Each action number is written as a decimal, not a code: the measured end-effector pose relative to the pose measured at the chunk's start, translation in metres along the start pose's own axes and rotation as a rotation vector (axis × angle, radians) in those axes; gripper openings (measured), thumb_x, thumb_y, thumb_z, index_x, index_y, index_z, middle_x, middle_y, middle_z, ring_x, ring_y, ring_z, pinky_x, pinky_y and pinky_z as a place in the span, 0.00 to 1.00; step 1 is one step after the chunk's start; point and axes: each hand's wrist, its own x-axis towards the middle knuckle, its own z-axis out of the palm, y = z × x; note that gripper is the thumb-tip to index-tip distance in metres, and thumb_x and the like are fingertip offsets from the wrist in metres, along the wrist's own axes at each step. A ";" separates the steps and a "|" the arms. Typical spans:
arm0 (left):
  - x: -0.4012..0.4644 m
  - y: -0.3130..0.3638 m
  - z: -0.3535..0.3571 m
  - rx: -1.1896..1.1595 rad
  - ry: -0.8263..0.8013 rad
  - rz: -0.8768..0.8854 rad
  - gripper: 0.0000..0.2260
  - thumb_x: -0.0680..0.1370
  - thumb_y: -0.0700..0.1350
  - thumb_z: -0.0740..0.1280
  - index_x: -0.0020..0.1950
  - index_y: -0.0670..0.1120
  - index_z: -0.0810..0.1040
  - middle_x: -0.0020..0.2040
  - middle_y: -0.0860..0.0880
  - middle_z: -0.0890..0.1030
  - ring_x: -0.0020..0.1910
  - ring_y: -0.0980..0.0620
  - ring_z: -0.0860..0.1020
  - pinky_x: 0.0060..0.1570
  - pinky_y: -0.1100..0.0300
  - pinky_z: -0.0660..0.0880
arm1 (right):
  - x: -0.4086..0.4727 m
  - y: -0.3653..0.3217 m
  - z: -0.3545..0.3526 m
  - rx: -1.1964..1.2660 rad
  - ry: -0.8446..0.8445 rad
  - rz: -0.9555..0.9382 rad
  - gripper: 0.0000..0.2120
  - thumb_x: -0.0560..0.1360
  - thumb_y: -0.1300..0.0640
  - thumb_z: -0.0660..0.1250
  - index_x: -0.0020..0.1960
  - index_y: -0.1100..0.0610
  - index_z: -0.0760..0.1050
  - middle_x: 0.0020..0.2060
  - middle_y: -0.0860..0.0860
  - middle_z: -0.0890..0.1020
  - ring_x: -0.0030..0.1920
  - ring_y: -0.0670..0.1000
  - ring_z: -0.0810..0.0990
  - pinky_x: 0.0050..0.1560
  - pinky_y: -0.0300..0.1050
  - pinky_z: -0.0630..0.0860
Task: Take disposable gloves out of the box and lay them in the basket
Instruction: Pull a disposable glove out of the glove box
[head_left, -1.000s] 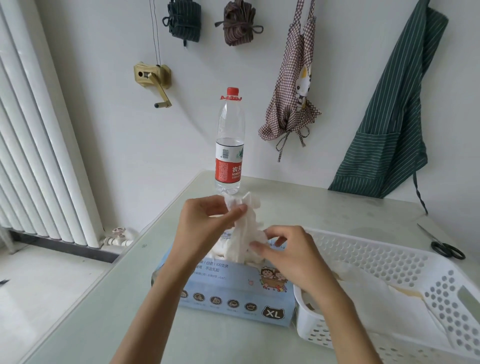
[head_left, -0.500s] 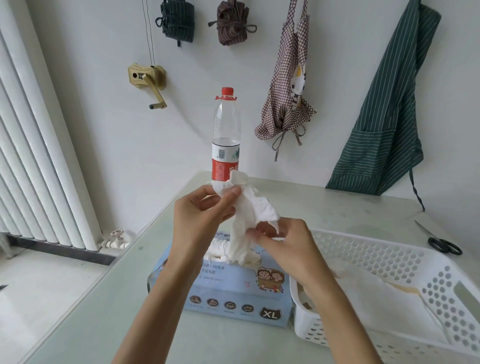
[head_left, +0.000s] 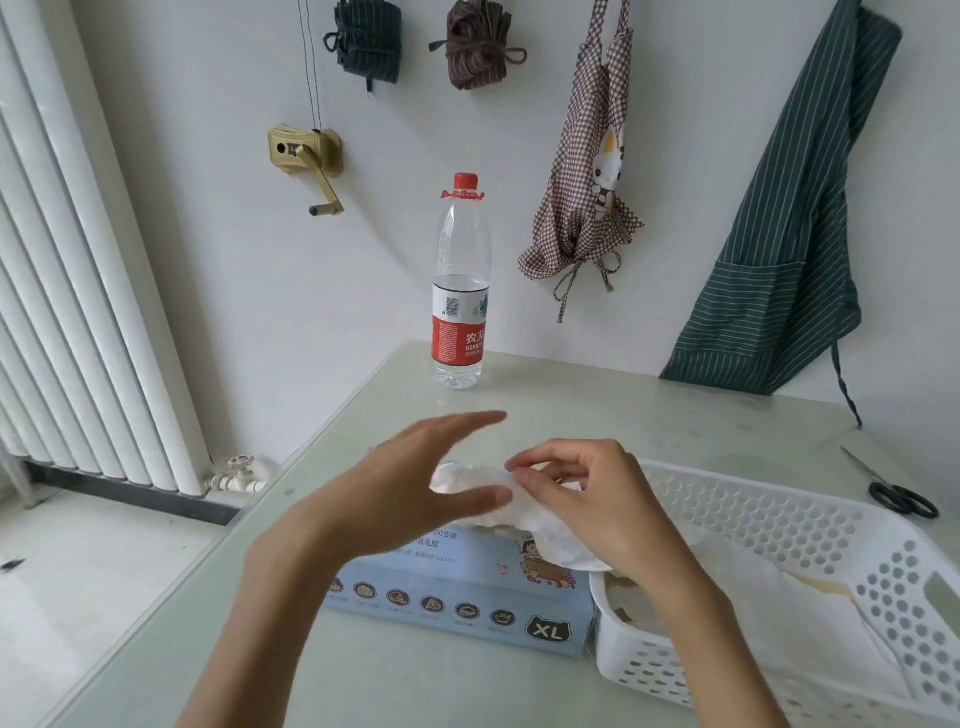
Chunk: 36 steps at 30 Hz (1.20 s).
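Note:
A light blue glove box (head_left: 457, 603) marked XL lies on the table in front of me. A crumpled white glove (head_left: 550, 525) is stretched low over the box top toward the basket. My right hand (head_left: 587, 499) pinches it between thumb and fingers. My left hand (head_left: 415, 493) hovers over the box with fingers spread and flat, blurred, holding nothing. The white perforated basket (head_left: 779, 519) stands right of the box, with pale gloves (head_left: 753, 587) lying inside.
A water bottle (head_left: 461, 291) with a red cap stands at the table's far edge. Black scissors (head_left: 898, 493) lie beyond the basket at the right. Aprons hang on the wall. A radiator runs along the left, past the table edge.
Both hands held the glove up above the box before. Now the left hand has let go and opened, and the right hand has brought the glove down and rightward.

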 end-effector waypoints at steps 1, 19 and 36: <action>0.002 -0.001 0.004 0.013 -0.031 0.005 0.29 0.71 0.62 0.67 0.71 0.64 0.62 0.66 0.67 0.69 0.64 0.67 0.66 0.62 0.67 0.62 | -0.001 -0.002 -0.002 0.031 -0.011 0.017 0.02 0.73 0.54 0.72 0.45 0.47 0.83 0.35 0.45 0.85 0.39 0.40 0.81 0.43 0.31 0.73; 0.011 0.001 0.009 -0.088 0.320 0.086 0.04 0.69 0.59 0.69 0.40 0.61 0.78 0.37 0.60 0.78 0.36 0.57 0.73 0.42 0.54 0.74 | -0.027 -0.025 -0.039 -0.259 -0.048 -0.022 0.13 0.66 0.40 0.73 0.49 0.39 0.77 0.46 0.34 0.78 0.49 0.35 0.74 0.46 0.35 0.70; 0.010 0.000 0.004 -0.327 0.191 0.150 0.08 0.69 0.59 0.69 0.38 0.56 0.78 0.47 0.64 0.81 0.50 0.64 0.76 0.52 0.67 0.70 | -0.030 -0.012 -0.074 0.215 0.090 -0.004 0.11 0.64 0.49 0.75 0.45 0.50 0.83 0.24 0.56 0.75 0.27 0.50 0.69 0.30 0.33 0.66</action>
